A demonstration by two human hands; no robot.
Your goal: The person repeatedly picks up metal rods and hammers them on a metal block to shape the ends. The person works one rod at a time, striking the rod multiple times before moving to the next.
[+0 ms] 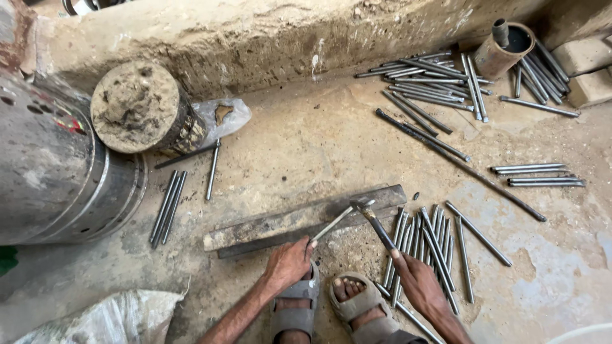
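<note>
Low and centre in the frame, a thin rod (333,223) lies slanted with its far end resting on a flat iron bar (306,220) set on the concrete floor (306,140). The left hand (288,264) has its fingers closed round the rod's near end, pinning it down. The right hand (417,280) is wrapped tight round the handle of a hammer (370,213), whose head sits right at the rod's tip, over the bar.

To my eye, doing this well means keeping the rod flat on the bar, striking squarely on the tip, and keeping the left fingers well back from the head.

Just right of the hammer lies a loose pile of rods (427,245); a larger heap (440,79) sits at upper right beside a rusty can (503,50). Three more rods (168,207) lie at left by a big metal drum (57,172). Sandalled feet (325,306) show at the bottom edge.
</note>
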